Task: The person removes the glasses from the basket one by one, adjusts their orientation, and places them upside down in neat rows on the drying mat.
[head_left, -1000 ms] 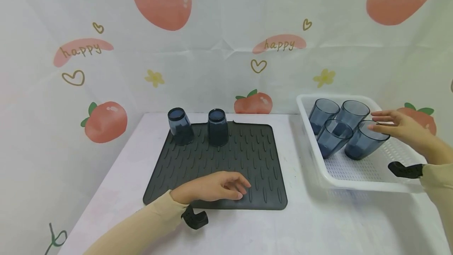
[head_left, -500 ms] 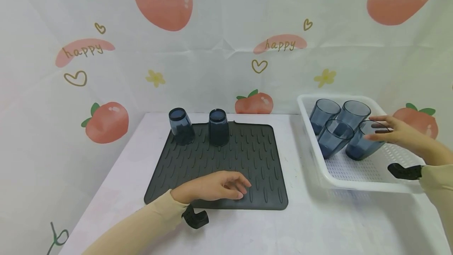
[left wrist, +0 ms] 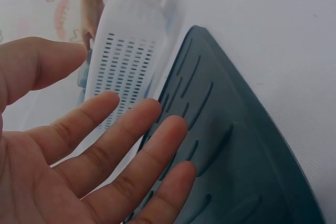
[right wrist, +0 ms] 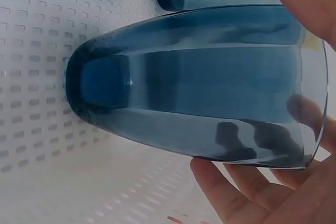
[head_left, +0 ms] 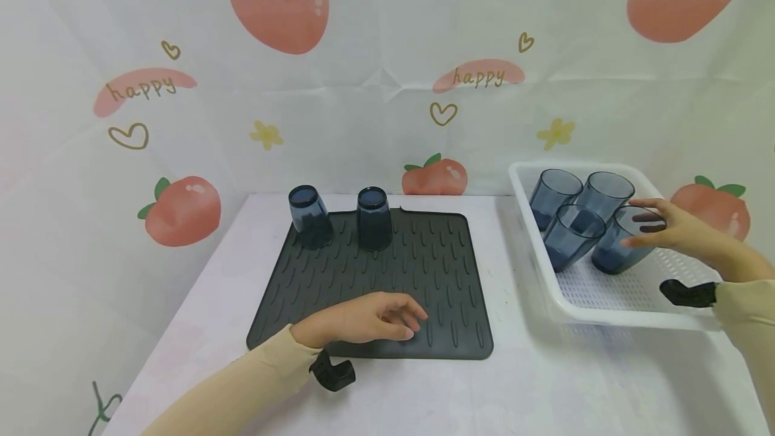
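In the head view my right hand (head_left: 693, 233) is at the front right blue drinking glass (head_left: 616, 256), which leans mouth up in the white basket (head_left: 611, 318). The right wrist view shows that glass (right wrist: 210, 85) between my thumb on one side and my fingers on the other, near the rim. My left hand (head_left: 369, 318) hangs over the front of the dark drying mat (head_left: 418, 274), its fingers loosely bent and holding nothing. The left wrist view has its palm and spread fingers (left wrist: 121, 166) beside the mat's edge.
Several other blue glasses lean in the basket, one glass (head_left: 572, 237) right beside the gripped one. Two upside-down glasses (head_left: 311, 221) stand on the mat's back left. A printed cloth (head_left: 363, 120) hangs behind the white table (head_left: 514, 389).
My right hand has slid slightly left and lower around the front right glass, its thumb moving down the near side. The glasses and my left hand stay about where they were.
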`<state>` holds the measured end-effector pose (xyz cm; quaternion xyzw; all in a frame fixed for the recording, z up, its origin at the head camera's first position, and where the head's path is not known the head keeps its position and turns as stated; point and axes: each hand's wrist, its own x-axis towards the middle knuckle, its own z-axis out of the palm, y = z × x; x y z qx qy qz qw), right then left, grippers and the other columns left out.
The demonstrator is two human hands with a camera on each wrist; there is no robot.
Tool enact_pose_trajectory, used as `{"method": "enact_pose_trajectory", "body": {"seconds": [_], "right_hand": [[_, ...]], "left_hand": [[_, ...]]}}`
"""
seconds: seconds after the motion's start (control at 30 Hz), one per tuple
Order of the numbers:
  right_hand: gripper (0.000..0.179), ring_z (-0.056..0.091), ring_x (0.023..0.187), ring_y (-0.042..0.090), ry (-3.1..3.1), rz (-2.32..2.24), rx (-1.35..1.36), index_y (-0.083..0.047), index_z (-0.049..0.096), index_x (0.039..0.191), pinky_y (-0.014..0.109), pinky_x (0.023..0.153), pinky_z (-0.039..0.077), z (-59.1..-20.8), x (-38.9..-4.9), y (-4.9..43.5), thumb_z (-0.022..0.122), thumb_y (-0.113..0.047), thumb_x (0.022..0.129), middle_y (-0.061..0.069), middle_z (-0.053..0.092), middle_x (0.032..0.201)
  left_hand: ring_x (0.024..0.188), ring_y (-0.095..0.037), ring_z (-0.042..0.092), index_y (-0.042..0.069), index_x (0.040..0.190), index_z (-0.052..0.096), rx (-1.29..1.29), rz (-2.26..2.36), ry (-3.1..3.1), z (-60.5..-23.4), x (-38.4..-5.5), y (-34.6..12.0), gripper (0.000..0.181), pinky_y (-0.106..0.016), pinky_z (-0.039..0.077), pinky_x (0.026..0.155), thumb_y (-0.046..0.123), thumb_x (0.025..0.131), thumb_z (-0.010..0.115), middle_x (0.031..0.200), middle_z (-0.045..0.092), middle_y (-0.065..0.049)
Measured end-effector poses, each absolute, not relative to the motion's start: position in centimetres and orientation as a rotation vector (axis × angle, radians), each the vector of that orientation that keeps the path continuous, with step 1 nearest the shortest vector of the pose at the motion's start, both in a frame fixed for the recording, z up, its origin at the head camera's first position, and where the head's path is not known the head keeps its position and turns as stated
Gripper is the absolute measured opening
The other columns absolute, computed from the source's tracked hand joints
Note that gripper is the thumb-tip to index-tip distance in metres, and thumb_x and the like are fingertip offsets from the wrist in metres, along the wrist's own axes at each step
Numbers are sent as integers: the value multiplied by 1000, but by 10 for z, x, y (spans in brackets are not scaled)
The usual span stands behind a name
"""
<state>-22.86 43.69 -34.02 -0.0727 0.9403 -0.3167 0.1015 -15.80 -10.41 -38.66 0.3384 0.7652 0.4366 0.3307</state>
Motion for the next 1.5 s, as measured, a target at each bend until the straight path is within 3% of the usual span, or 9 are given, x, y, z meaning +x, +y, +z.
{"method": "enact_pose_trajectory", "body": {"seconds": [0.23,0.37,0.5,0.6,0.7,0.83,1.0,1.3,1.5], "right_hand": [[86,58,99,4,2774,-935,-214,8,14,143,15,69,46,-341,-229,436,73,-16,86,44,33,136],[85,49,92,-14,2768,-952,-208,6,15,143,14,69,46,-340,-228,434,74,-16,85,43,33,136],[85,47,91,-16,2774,-946,-208,4,17,143,13,69,45,-340,-228,435,74,-17,85,42,35,136],[86,52,96,-7,2784,-908,-204,4,17,144,18,72,48,-340,-229,436,74,-20,85,41,37,136],[88,59,108,23,2789,-868,-192,5,15,145,36,81,53,-341,-229,437,74,-23,86,41,37,136],[91,41,121,57,2784,-850,-185,6,14,145,61,88,47,-341,-229,437,74,-27,86,43,36,136],[91,47,117,55,2807,-813,-169,7,18,145,60,86,48,-337,-228,434,76,-28,84,44,38,135],[86,56,107,50,2793,-796,-118,13,23,141,34,72,53,-324,-221,427,75,-26,84,47,39,131],[86,61,101,42,2748,-815,-70,15,22,140,45,78,56,-324,-221,428,73,-28,86,48,36,131]], "left_hand": [[101,-5,63,6,130,56,892,1144,1999,-387,-158,-104,35,-21,50,86,18,97,58,120,63,-12],[102,-6,63,5,130,56,891,1146,1998,-387,-158,-104,34,-21,50,85,16,97,58,120,63,-12],[101,-7,63,5,129,56,885,1151,1996,-386,-157,-103,34,-21,50,85,16,97,58,120,63,-12],[101,-7,63,5,129,56,880,1151,1999,-385,-157,-104,34,-21,50,85,16,97,58,120,63,-12],[101,-6,63,5,130,56,875,1149,2003,-386,-157,-104,34,-21,50,85,16,97,58,120,63,-12],[101,-6,63,5,130,55,872,1147,2005,-387,-157,-104,34,-21,50,85,16,97,58,120,63,-11],[102,-6,63,5,130,55,878,1138,2009,-384,-157,-104,35,-21,50,85,17,98,58,121,63,-11],[101,-5,63,7,129,56,869,1130,2019,-383,-158,-104,34,-21,50,85,18,97,59,119,64,-8],[102,-5,63,7,130,56,867,1133,2014,-384,-158,-104,34,-21,50,85,19,98,58,121,64,-9]]}}
